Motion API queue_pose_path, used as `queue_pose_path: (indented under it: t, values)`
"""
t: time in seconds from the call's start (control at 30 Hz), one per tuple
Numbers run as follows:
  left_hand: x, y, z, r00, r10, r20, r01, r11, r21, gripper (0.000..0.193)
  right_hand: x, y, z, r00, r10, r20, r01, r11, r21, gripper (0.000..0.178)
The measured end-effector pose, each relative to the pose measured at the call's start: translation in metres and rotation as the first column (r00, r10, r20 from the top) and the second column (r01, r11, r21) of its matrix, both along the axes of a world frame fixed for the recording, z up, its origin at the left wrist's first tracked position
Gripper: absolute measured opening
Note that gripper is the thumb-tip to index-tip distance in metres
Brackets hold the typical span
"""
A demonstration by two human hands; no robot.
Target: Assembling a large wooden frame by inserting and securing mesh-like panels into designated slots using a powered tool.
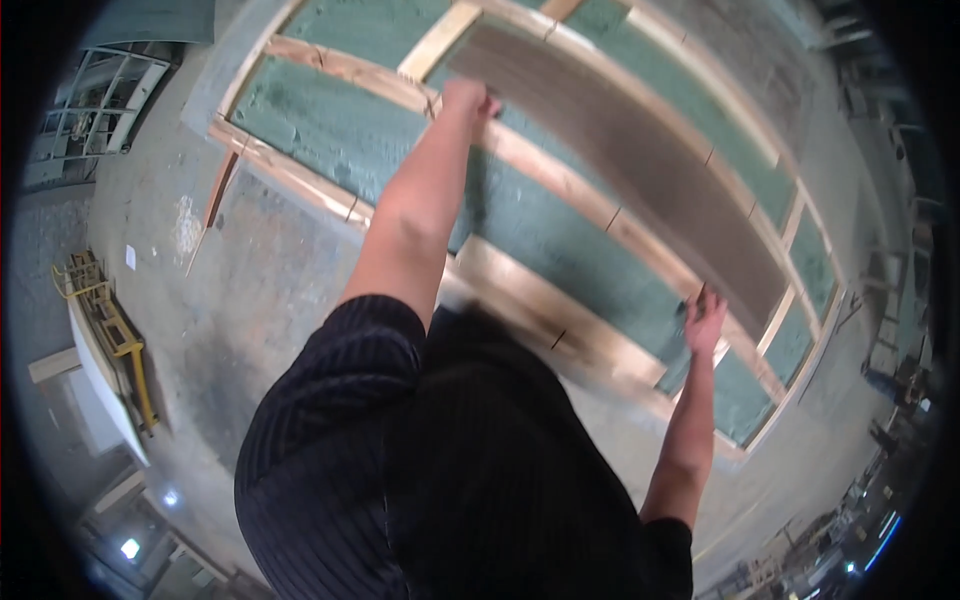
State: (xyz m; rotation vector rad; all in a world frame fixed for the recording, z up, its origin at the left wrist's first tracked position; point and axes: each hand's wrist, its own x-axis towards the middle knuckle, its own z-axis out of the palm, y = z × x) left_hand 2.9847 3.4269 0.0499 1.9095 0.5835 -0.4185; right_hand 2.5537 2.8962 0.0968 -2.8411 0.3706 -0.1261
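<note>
A long brown board [620, 150] lies at a slant inside a large wooden frame [560, 185] that has green sheet panels [330, 115] between its rails. My left hand [468, 98] is closed at the board's near edge by its left end, just above the middle rail. Toward the right end, my right hand [705, 318] has its fingers curled at the same edge, over that rail. The fingers' undersides are hidden in both hands. A shorter pale plank [560, 305] rests on the green panel nearest my body.
The frame stands over a stained concrete floor [290, 270]. On the left are a yellow-edged rack-like piece [125, 345] and a white panel [100, 400]. A metal lattice frame [100, 100] stands at the far left. Clutter lines the right rim.
</note>
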Motion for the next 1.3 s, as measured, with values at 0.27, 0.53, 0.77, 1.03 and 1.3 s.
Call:
queue_pose_path:
  t: [0.27, 0.53, 0.77, 1.03, 1.3]
  values:
    - [-0.007, -0.035, 0.026, 0.962, 0.250, -0.111, -0.272, 0.909, -0.315, 0.019, -0.012, -0.001, 0.001, 0.997, -0.068, -0.033, 0.068, 0.998, 0.013, 0.048]
    - [-0.013, -0.027, 0.028, 0.963, 0.259, -0.079, -0.271, 0.927, -0.261, 0.024, -0.011, 0.013, 0.015, 0.989, -0.122, -0.089, 0.121, 0.993, -0.014, 0.053]
    - [-0.018, -0.034, 0.036, 0.944, 0.300, -0.137, -0.330, 0.875, -0.354, 0.018, -0.017, 0.010, 0.018, 0.985, -0.149, -0.084, 0.154, 0.986, 0.059, 0.053]
    - [-0.014, -0.030, 0.022, 0.919, 0.392, -0.044, -0.378, 0.846, -0.377, 0.013, -0.011, 0.013, 0.019, 0.985, -0.152, -0.083, 0.159, 0.984, 0.076, 0.054]
    - [-0.017, -0.017, 0.015, 0.973, -0.110, 0.203, 0.005, 0.889, 0.457, 0.015, -0.011, 0.010, 0.016, 0.985, -0.161, -0.058, 0.164, 0.985, 0.053, 0.054]
